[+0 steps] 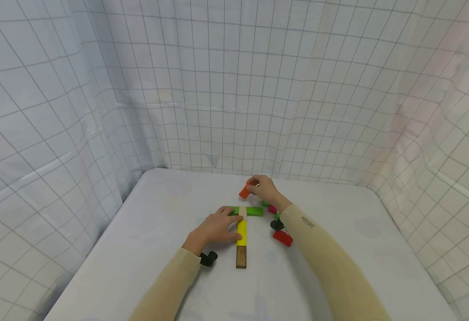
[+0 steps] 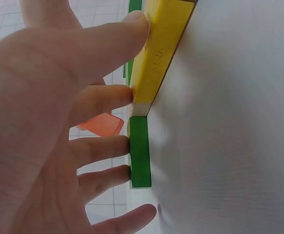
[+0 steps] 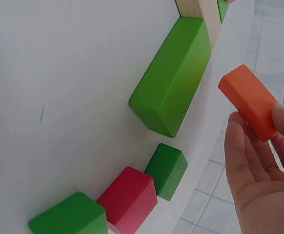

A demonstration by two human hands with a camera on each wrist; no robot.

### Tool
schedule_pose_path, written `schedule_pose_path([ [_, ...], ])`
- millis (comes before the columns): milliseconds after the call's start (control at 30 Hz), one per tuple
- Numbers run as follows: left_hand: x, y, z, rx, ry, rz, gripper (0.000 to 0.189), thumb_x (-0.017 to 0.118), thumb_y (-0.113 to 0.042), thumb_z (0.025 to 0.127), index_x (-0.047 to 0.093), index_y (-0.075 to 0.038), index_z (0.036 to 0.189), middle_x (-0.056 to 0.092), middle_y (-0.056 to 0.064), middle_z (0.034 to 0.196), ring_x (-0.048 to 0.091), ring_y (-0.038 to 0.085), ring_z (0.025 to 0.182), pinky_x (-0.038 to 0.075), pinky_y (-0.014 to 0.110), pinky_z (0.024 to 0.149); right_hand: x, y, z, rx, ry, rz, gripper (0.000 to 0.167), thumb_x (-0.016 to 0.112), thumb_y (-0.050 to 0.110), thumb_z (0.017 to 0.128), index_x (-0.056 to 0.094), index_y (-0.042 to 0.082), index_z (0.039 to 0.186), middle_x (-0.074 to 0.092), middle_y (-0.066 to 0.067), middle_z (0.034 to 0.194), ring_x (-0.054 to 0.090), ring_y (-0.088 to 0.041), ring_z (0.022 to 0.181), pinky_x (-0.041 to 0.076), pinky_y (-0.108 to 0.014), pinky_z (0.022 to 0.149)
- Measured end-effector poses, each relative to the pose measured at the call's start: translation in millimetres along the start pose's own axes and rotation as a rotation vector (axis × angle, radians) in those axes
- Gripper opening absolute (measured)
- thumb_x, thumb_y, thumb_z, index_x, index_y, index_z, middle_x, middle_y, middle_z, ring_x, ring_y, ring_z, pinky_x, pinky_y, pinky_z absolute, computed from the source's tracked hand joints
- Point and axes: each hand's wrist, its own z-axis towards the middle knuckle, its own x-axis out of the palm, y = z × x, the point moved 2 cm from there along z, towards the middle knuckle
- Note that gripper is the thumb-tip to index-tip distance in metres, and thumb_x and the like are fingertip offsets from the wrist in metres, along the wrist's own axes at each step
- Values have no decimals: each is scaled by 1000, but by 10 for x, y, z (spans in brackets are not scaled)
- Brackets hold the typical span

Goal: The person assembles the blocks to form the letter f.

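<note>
My right hand [image 1: 266,190] pinches an orange block [image 3: 249,100] between thumb and fingers, lifted beyond the cross-shaped row. My left hand [image 1: 215,228] lies along the left side of that row with its fingers extended. In the left wrist view, the thumb touches the yellow block [image 2: 164,48]. The index fingertip is near its far end, and two other fingertips rest against a green block [image 2: 140,153]. A pale wooden block [image 1: 242,213] sits between this green block and a second green block [image 1: 255,211]. A dark brown block [image 1: 241,257] abuts the yellow one at the near end.
Right of the row lie a red block [image 1: 283,238], a crimson block [image 3: 128,200] and small green blocks [image 3: 166,170], partly under the right forearm. Black devices [image 1: 209,259] sit at both wrists. Gridded white curtains [image 1: 234,89] enclose the white table [image 1: 158,196] at back and sides.
</note>
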Motion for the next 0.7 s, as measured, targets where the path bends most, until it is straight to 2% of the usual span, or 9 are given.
schedule_pose_path([
  [367, 20, 15, 5, -5, -9, 13, 80, 73, -65, 81, 55, -24, 147, 39, 12, 154, 34, 30, 141, 42, 58, 100, 22, 41, 4, 5, 20, 50, 29, 63, 10, 101, 63, -2, 127, 66, -13, 114, 65, -25, 95, 56, -45, 88],
  [567, 10, 0, 5, -2, -21, 15, 80, 74, -65, 81, 55, -24, 146, 40, 12, 154, 34, 31, 141, 44, 57, 99, 47, 21, 17, 2, 34, 41, 30, 61, 12, 102, 63, 0, 129, 65, -12, 113, 67, -32, 95, 57, -38, 83],
  [700, 19, 1, 9, -12, -18, 10, 79, 75, -65, 80, 56, -24, 146, 40, 12, 154, 33, 32, 142, 43, 58, 100, 88, -13, 34, 1, 45, 21, 31, 61, 14, 102, 64, 2, 130, 65, -11, 112, 68, -29, 92, 57, -36, 80],
])
